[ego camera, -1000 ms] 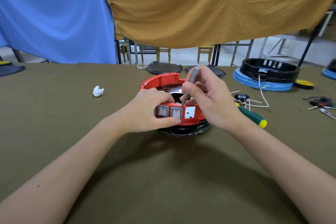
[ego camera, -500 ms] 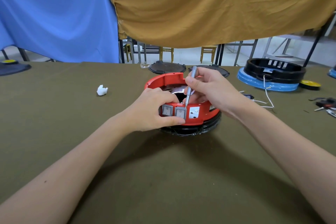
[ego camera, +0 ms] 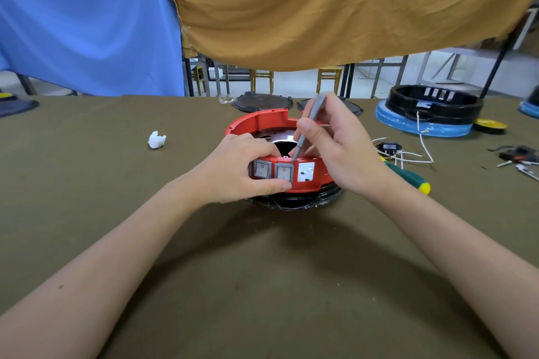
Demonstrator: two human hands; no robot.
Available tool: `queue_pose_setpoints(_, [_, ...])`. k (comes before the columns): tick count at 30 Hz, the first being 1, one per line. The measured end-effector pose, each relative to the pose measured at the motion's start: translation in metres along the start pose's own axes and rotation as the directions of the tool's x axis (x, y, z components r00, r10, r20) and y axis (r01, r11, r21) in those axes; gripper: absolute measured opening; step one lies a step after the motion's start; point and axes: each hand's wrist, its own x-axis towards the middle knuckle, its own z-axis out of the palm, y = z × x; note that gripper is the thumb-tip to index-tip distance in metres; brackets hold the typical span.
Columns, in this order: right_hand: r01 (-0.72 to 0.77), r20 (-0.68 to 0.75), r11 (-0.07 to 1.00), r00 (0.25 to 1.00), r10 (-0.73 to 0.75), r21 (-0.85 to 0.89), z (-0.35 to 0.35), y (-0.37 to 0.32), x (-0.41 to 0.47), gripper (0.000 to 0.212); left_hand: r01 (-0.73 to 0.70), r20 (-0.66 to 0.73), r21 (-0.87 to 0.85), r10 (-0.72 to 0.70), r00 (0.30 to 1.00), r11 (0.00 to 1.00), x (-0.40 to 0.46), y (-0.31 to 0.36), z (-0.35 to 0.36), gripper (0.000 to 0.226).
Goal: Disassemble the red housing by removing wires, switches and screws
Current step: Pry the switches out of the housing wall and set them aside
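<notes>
Olive surface [ego camera: 262,285] fills the view, blue and tan cloths hung behind. Red housing [ego camera: 256,122] sits mid-surface on a black base [ego camera: 294,201], open side up, two grey switches [ego camera: 283,173] and a white label on its near wall. Far right: a black ring on a blue base [ego camera: 423,122], loose white wires [ego camera: 408,154] with a small black socket, and a green-yellow screwdriver [ego camera: 408,176] lying just beside the housing; a white scrap [ego camera: 157,140] lies well to the left. Left hand [ego camera: 239,172] grips the near wall — thumb under the right switch, fingers curled over the rim by the left switch, steadying it. Right hand [ego camera: 335,148] pinches a thin grey tool [ego camera: 306,128] pen-style, fingers curled round the shaft, tip set down at the top edge of the right switch, just inside the rim. Step in hand, as I read it: prying the right switch's clip loose to push it out of its slot; both switches sit in the wall, so switch removal is not yet done. Next move likely calls for levering the tip inward against the catch while the left thumb pushes or holds the switch face — small force, careful not to slip off the clip. Can't tell whether wires hang behind the switches; that side is hidden.
</notes>
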Motion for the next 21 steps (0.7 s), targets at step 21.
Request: queue_pose_setpoints(21, [-0.243, 0.051, 0.964, 0.967, 0.25, -0.108, 0.006, -0.003, 0.016, 0.018, 0.002, 0.012, -0.005, -0.002, 1.0, 1.0, -0.001, 0.002, -0.001, 0.036])
